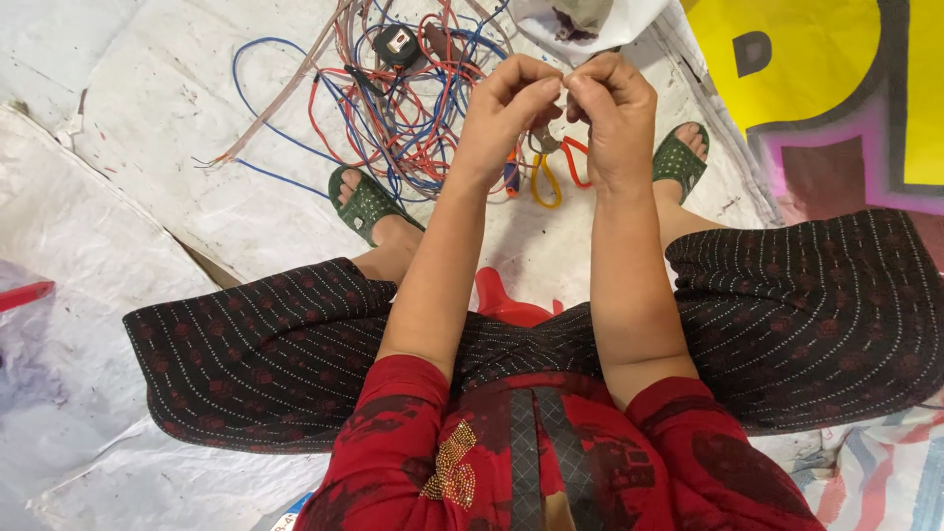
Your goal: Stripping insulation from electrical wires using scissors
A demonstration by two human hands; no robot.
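My left hand [506, 113] and my right hand [615, 108] are raised together above my knees, fingertips pinched against each other at a small pale piece that I cannot make out. Directly below them on the floor lie pliers with orange and yellow handles [551, 167]. A tangle of red, blue and pale wires [393, 108] spreads on the white sheet just beyond my left hand, with a small black switch or plug [398, 44] lying in it.
I sit on a red stool [506, 300], feet in green sandals [364, 202] on white sheeting [147, 118]. A white bag [580, 25] lies at the top, a yellow and pink printed banner [826, 88] at right, a red object [25, 293] at the left edge.
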